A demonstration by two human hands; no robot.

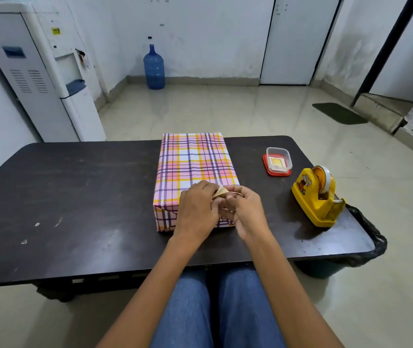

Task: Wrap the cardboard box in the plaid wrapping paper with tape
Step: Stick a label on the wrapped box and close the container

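The box (193, 167), covered in pink, yellow and purple plaid wrapping paper, lies lengthwise in the middle of the dark table (75, 197). Both hands work at its near end. My left hand (195, 209) and my right hand (244, 209) pinch a small pale flap of paper (220, 191) between their fingertips at the top near edge. The near end face shows folded plaid paper, partly hidden by my hands. A yellow tape dispenser (317, 197) stands on the table to the right, an arm's reach from my right hand.
A small clear plastic container on a red lid (278, 162) sits right of the box. A black-lined bin (366, 237) stands under the table's right corner. A water dispenser (50, 71) and blue water bottle (154, 67) stand beyond the table.
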